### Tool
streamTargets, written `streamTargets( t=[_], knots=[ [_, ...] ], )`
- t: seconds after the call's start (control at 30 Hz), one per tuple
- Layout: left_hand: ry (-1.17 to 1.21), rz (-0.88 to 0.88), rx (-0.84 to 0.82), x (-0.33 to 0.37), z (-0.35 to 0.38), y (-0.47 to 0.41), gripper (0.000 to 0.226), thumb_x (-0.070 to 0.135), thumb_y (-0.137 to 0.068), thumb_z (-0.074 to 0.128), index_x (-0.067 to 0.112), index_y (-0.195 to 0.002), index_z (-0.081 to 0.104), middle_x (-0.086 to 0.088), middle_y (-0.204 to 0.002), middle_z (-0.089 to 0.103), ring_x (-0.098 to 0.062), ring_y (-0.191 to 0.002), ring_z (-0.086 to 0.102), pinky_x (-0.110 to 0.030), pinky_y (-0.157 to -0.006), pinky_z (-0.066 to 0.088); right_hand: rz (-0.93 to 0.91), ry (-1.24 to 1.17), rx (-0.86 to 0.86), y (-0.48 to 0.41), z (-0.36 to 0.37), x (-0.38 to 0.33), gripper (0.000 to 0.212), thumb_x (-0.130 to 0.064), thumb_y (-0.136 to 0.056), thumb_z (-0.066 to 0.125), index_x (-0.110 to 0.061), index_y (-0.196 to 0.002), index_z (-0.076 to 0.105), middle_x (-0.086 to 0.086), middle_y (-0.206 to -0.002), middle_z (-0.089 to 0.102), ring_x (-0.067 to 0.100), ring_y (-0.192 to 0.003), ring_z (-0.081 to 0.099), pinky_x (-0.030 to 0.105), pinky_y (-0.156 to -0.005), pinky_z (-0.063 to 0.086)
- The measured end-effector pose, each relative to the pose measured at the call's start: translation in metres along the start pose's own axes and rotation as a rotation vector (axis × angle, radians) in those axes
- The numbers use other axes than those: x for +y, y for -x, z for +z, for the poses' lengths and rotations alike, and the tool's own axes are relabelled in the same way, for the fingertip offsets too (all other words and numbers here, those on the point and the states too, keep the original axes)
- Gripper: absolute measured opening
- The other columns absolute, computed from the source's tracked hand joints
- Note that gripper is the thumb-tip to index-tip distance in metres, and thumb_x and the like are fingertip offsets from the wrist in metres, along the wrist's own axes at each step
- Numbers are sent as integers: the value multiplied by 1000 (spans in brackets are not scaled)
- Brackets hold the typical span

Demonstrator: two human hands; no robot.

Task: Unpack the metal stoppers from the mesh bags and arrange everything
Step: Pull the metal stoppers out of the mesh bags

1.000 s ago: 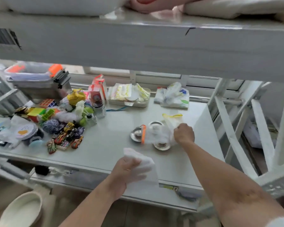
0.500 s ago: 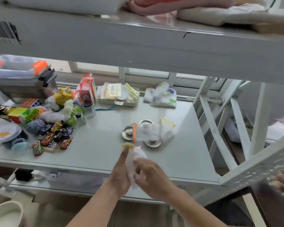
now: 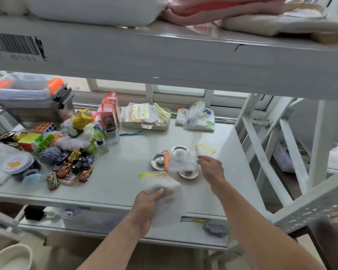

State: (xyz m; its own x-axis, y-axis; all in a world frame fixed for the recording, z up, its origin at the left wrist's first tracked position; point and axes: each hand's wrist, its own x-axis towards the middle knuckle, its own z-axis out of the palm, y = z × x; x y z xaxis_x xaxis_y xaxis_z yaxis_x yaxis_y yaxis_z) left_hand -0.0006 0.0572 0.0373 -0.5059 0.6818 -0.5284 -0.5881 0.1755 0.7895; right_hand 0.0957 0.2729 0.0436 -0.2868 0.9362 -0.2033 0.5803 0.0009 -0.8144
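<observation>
While left hand [image 3: 144, 209] clamps thumb and fingers on yellow-trimmed mesh bag [image 3: 164, 189] | right hand [image 3: 211, 168] fingertips at orange-trimmed mesh bag [image 3: 180, 162], grip unclear | metal stoppers [image 3: 158, 162] just beyond fingertips

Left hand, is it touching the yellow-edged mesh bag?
Touching. The head view shows the left hand gripping the yellow-edged mesh bag, thumb on top.

Shelf-edge barcode label [image 3: 16, 44], digits unreadable

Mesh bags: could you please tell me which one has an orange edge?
The mesh bag draped over the metal stoppers, beside the right hand; the held bag in the left hand and the far bag have yellow edges.
</observation>
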Motion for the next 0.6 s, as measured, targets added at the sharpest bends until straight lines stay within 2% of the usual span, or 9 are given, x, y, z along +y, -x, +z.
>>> streamTargets(
  t=[0.07, 0.13, 0.23, 0.3, 0.33, 0.4, 0.47, 0.53, 0.6],
  knots=[
    [-11, -3, 21, -2, 1, 2, 21, 2, -96, 61, -7, -111, 74, -18, -91, 79, -26, -71, 78, -38, -65, 64, 76, 65, -111, -26, 3, 7, 25, -35, -80, 60, -24, -93, 79, 6, -102, 71, 29, -107, 62, 38, -98, 48],
    [-42, 10, 66, -5, 4, 2, 20, -1, -94, 63, -6, -108, 75, -19, -92, 79, -27, -70, 77, -36, -64, 62, 26, 90, -96, -38, 2, 5, 20, -28, -79, 60, -12, -76, 71, 6, -79, 66, 28, -89, 63, 42, -85, 50],
    [-72, 53, 183, -11, 4, -13, 20, 3, -91, 69, -2, -108, 76, -25, -106, 78, -33, -85, 75, -40, -73, 60, -206, 120, 103, -30, -11, -14, 21, -17, -83, 65, -12, -100, 77, 8, -100, 77, 30, -99, 69, 39, -93, 52],
    [-62, 51, 228, -15, 10, -18, 23, 8, -90, 71, 2, -113, 75, -23, -108, 78, -37, -95, 75, -49, -82, 61, -423, 73, 167, -4, -16, -27, 22, -3, -81, 65, -7, -99, 77, 11, -99, 77, 29, -94, 71, 30, -86, 50],
    [-40, 45, 236, -15, 14, -19, 26, 12, -91, 72, 2, -115, 74, -21, -108, 78, -38, -96, 75, -54, -85, 61, -528, 73, 136, 12, -16, -33, 24, 3, -77, 64, -7, -94, 77, 11, -96, 77, 29, -89, 70, 28, -82, 49],
    [46, 43, 206, -15, 22, -19, 27, 22, -95, 67, 4, -113, 75, -20, -109, 78, -37, -91, 75, -52, -80, 62, -727, 153, -75, 52, -7, -38, 30, 3, -69, 62, -11, -92, 76, 8, -97, 75, 27, -88, 69, 30, -80, 51],
    [277, -39, 42, -11, 29, -11, 45, 41, -100, 54, 4, -109, 78, -20, -108, 77, -34, -90, 76, -42, -73, 62, -802, 227, -375, 87, 4, -33, 34, -4, -71, 58, -17, -99, 74, 2, -102, 73, 21, -92, 67, 31, -84, 52],
    [417, -85, -26, -13, 26, -9, 57, 52, -97, 52, 1, -102, 79, -18, -99, 78, -29, -87, 78, -36, -70, 63, -740, 223, -621, 106, 11, -26, 32, -9, -76, 56, -18, -102, 72, 1, -97, 73, 15, -90, 67, 30, -82, 54],
    [447, -86, 17, -16, 19, -11, 60, 48, -89, 64, -5, -117, 70, -22, -107, 73, -36, -99, 72, -42, -81, 60, -493, -40, -844, 105, 12, -22, 33, -6, -74, 54, -8, -103, 69, 6, -96, 74, 17, -90, 70, 34, -85, 55]
  ],
)
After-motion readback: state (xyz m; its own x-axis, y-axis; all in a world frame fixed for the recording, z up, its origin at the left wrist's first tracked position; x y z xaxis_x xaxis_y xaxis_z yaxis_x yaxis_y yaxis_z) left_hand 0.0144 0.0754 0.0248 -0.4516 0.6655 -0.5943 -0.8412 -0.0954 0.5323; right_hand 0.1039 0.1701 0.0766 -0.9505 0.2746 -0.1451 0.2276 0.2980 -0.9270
